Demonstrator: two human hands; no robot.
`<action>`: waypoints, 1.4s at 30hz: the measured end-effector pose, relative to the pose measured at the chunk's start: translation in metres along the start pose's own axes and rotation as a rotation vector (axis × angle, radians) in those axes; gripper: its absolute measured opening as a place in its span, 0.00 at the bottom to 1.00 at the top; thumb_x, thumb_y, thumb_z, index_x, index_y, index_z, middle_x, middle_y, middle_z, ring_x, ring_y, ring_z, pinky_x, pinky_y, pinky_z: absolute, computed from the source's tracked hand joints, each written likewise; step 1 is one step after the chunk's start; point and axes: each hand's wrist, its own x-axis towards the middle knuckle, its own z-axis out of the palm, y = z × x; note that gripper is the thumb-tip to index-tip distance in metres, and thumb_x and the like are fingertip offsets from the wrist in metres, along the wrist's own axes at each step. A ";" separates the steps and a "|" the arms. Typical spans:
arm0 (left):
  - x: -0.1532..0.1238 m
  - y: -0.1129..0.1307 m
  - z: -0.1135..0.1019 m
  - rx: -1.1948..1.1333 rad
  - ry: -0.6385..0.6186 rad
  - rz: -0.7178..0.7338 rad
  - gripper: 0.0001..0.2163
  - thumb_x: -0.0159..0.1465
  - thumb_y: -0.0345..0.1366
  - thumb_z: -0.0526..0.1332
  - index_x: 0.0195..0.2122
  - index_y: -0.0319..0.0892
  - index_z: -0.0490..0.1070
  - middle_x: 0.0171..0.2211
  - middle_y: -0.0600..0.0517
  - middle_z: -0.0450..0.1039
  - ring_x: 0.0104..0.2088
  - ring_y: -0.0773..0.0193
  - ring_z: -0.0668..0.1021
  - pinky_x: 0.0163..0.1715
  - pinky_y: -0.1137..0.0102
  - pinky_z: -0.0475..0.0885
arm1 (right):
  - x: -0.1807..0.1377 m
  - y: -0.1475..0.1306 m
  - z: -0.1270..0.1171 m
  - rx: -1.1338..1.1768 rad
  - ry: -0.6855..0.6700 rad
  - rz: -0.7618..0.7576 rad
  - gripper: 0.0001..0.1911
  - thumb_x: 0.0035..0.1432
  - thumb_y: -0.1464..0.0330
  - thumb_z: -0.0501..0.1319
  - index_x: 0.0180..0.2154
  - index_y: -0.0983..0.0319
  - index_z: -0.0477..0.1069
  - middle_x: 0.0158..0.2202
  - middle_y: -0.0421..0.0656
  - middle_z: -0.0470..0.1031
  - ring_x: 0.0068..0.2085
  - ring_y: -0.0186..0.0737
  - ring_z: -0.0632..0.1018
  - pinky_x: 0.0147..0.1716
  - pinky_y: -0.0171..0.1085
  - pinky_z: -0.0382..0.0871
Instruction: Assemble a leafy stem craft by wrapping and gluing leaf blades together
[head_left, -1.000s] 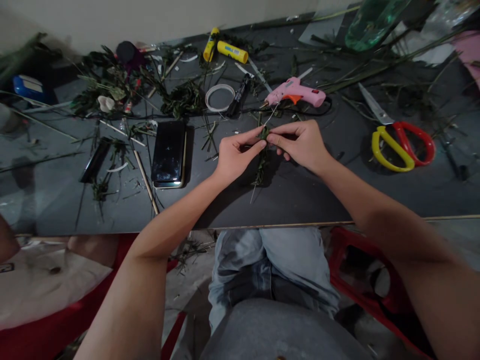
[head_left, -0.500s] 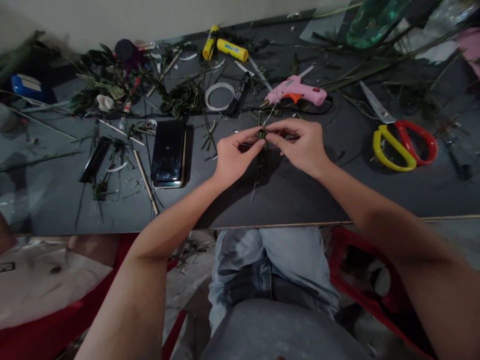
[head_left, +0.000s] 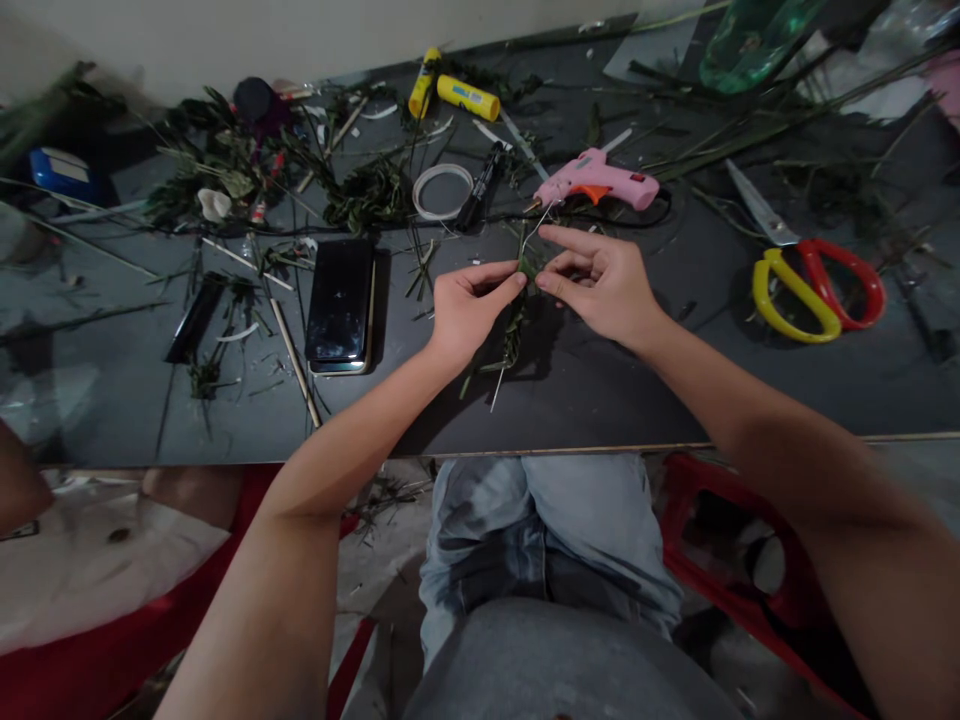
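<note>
Over the near middle of the table, my left hand [head_left: 474, 308] pinches a green woven leaf strip [head_left: 513, 335] between thumb and forefinger. A thin pale wire [head_left: 496, 388] pokes out of its lower end, and another wire end rises above my fingers toward the glue gun. My right hand [head_left: 604, 280] faces it, with the thumb and curled fingers closed at the strip's edge and the forefinger stretched out above. A pink glue gun [head_left: 592, 182] with an orange trigger lies just beyond my hands. My fingers partly hide the strip's upper part.
Scissors [head_left: 814, 290] with red and yellow handles lie right. A phone [head_left: 340, 305] and a thin stick [head_left: 294, 360] lie left. Behind are a wire coil [head_left: 442, 192], black marker [head_left: 481, 188], yellow tubes [head_left: 469, 98] and leaf scraps. Another person's arm [head_left: 19, 480] shows at far left.
My right forefinger has lifted off and straightened, while the thumb stays by the strip. The strip has turned slightly, its lower end swinging left, and more green shows between my hands.
</note>
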 end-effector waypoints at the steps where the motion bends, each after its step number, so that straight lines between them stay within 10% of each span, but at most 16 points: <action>1: 0.000 0.000 -0.001 -0.014 0.006 -0.019 0.11 0.53 0.42 0.75 0.35 0.44 0.85 0.36 0.50 0.85 0.37 0.61 0.85 0.41 0.66 0.82 | 0.001 0.001 -0.001 0.019 -0.023 0.013 0.32 0.50 0.57 0.76 0.55 0.59 0.77 0.33 0.42 0.81 0.31 0.38 0.78 0.31 0.38 0.76; 9: 0.001 0.000 -0.002 -0.039 -0.006 -0.051 0.12 0.51 0.42 0.76 0.35 0.45 0.85 0.36 0.50 0.85 0.38 0.60 0.85 0.41 0.64 0.82 | 0.005 -0.003 -0.013 0.061 -0.209 0.080 0.25 0.48 0.54 0.75 0.45 0.60 0.82 0.28 0.41 0.79 0.28 0.38 0.77 0.25 0.37 0.72; 16: -0.010 0.012 0.004 0.056 -0.097 0.042 0.11 0.54 0.43 0.75 0.34 0.43 0.85 0.36 0.48 0.85 0.37 0.60 0.85 0.42 0.63 0.82 | 0.001 -0.015 -0.010 -0.185 0.064 -0.153 0.16 0.48 0.51 0.76 0.31 0.54 0.82 0.38 0.46 0.79 0.43 0.49 0.79 0.35 0.44 0.77; 24: -0.009 0.004 0.004 0.022 -0.140 -0.021 0.20 0.53 0.39 0.76 0.48 0.45 0.82 0.36 0.50 0.86 0.37 0.62 0.85 0.44 0.66 0.81 | 0.002 -0.009 -0.007 -0.196 0.051 -0.199 0.15 0.48 0.51 0.76 0.28 0.54 0.80 0.36 0.45 0.76 0.42 0.49 0.77 0.42 0.49 0.75; 35: 0.001 -0.003 0.002 -0.096 -0.200 -0.032 0.21 0.49 0.55 0.75 0.38 0.47 0.84 0.37 0.50 0.85 0.37 0.61 0.84 0.40 0.66 0.80 | 0.007 -0.002 -0.009 -0.151 -0.025 -0.075 0.26 0.51 0.43 0.70 0.24 0.59 0.77 0.32 0.44 0.78 0.32 0.39 0.76 0.31 0.40 0.69; 42: 0.004 -0.010 0.001 -0.130 -0.246 -0.120 0.18 0.56 0.53 0.73 0.42 0.47 0.84 0.36 0.50 0.84 0.32 0.63 0.83 0.32 0.68 0.78 | 0.005 -0.013 -0.011 -0.230 -0.037 -0.160 0.22 0.49 0.46 0.73 0.26 0.56 0.77 0.36 0.44 0.79 0.38 0.44 0.78 0.41 0.46 0.73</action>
